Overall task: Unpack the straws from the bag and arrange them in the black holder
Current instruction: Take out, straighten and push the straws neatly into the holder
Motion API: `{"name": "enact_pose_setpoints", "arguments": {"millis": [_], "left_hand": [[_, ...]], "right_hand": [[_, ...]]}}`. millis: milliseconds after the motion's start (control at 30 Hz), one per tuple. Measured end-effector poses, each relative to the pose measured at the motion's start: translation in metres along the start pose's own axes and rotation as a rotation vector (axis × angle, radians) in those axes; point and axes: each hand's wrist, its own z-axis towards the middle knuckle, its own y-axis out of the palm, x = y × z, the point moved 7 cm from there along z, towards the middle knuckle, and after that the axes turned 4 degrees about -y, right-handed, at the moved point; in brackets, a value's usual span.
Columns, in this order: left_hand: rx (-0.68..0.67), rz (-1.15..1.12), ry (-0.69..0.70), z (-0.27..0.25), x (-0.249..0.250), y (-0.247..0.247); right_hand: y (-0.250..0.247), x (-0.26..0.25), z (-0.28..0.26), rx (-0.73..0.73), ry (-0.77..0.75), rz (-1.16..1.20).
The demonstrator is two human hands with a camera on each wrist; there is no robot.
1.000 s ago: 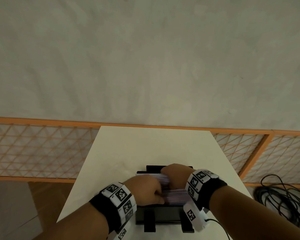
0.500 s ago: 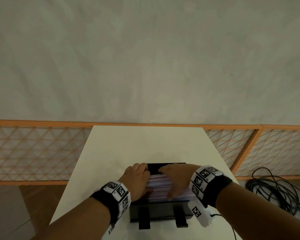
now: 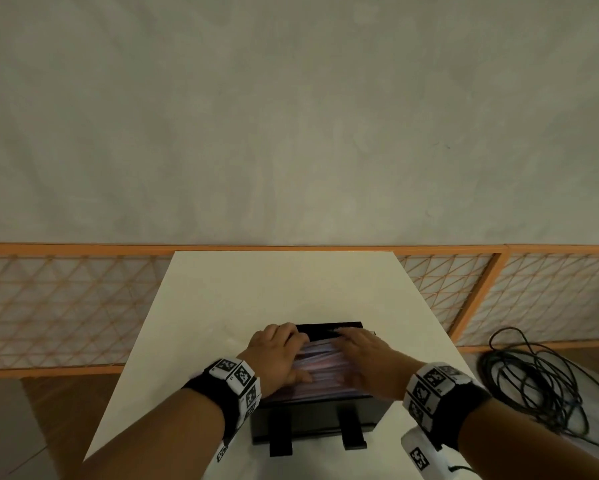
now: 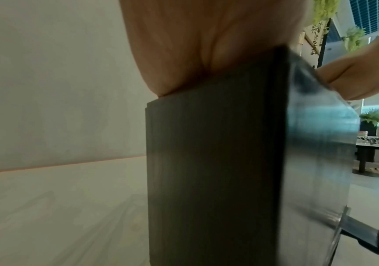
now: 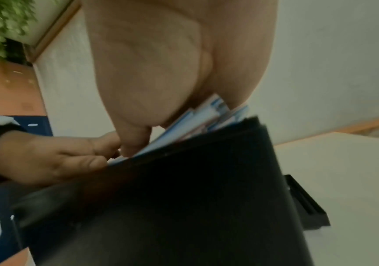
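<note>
the black holder [image 3: 311,415] stands near the front edge of the pale tabletop [image 3: 256,289], with 2 black feet sticking out from its base toward the person. a stack of paper-wrapped straws [image 3: 320,363] lies flat across its open top, pinkish and bluish in the head view. the left hand [image 3: 277,356] rests on the left end of the stack, its fingers [image 3: 284,332] laid out loosely over the straws and reaching the holder's back rim, not clenched round anything. the right hand [image 3: 367,362] lies palm down on the right end, fingers released and flat, pressing the straws. in the right wrist view the wrapper ends [image 5: 209,118] jut above the holder's edge just under the palm, and the 2 hands' fingertips nearly meet. a coil of black cable [image 3: 540,382] lies on the floor to the right of the tabletop, and an orange lattice fence [image 3: 66,306] runs behind it.
</note>
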Motion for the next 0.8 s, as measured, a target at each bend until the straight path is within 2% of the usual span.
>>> {"name": "enact_pose_setpoints", "arguments": {"millis": [67,167,233,300,400,500,633,800], "left_hand": [[-0.016,0.003,0.000,0.001,0.000,-0.001],[-0.029,-0.041,0.004,-0.002,-0.006,-0.004],[-0.026,-0.039,0.028,-0.007,-0.010,-0.006],[-0.066,-0.010,0.046,-0.013,-0.013,-0.002],[-0.139,0.033,0.049,-0.020,-0.012,0.008],[-0.221,0.052,0.009,-0.023,-0.010,0.015],[-0.234,0.127,-0.009,-0.024,-0.008,0.017],[-0.176,0.177,-0.040,-0.019,-0.007,0.016]], "right_hand": [[0.000,0.002,-0.004,0.030,0.057,0.168],[-0.021,0.024,-0.017,0.198,0.191,0.553],[-0.032,0.044,-0.028,0.293,0.286,0.636],[-0.029,0.050,-0.034,0.208,0.341,0.520],[-0.010,0.029,-0.036,0.004,0.285,0.404],[0.005,0.008,-0.036,-0.073,0.273,0.282],[0.018,0.013,-0.035,-0.050,0.295,0.212],[0.021,0.025,-0.039,0.033,0.291,0.222]]}}
